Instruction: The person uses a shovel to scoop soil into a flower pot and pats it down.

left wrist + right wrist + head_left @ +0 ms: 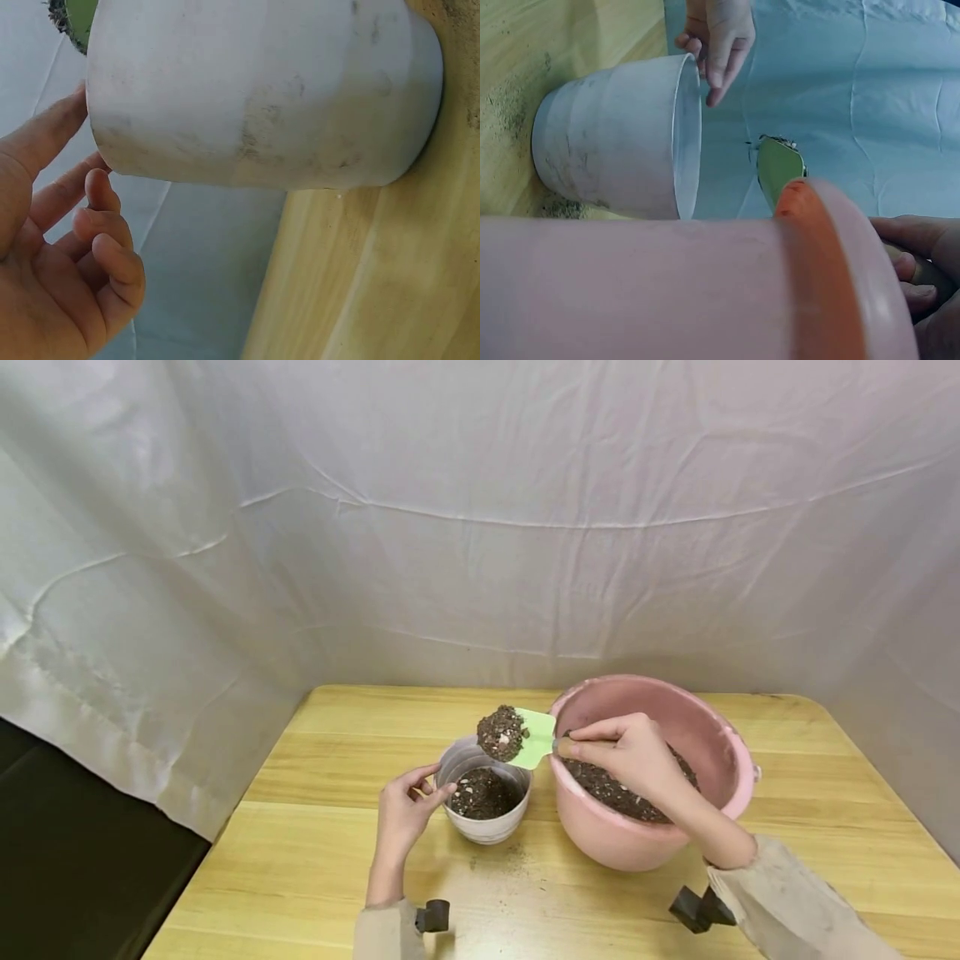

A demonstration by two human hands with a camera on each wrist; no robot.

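Two hands work over a pale wooden tabletop (315,860) backed by a wrinkled white sheet (480,510). Largest of the things on it is the pink basin (720,752), standing toward the right and partly filled with dark soil (607,789) flecked with pale bits. Just beside it on the left, with a narrow gap between them, stands the smaller white pot (483,827), upright and also holding soil.

Above the gap between basin and pot hangs a light green scoop (534,739), its blade heaped with a clump of soil and reaching over the pot's rim. The right hand (626,752) holds the scoop's handle, its grip closed around it with fingers curled, over the basin's left rim. The left hand (408,806) rests at the pot's left side; its grip is loose and open, with the thumb and a fingertip touching the rim and the other fingers (112,255) lightly curled, holding nothing.

Smallest are the scattered soil crumbs (510,857) lying on the tabletop in front of the pot.
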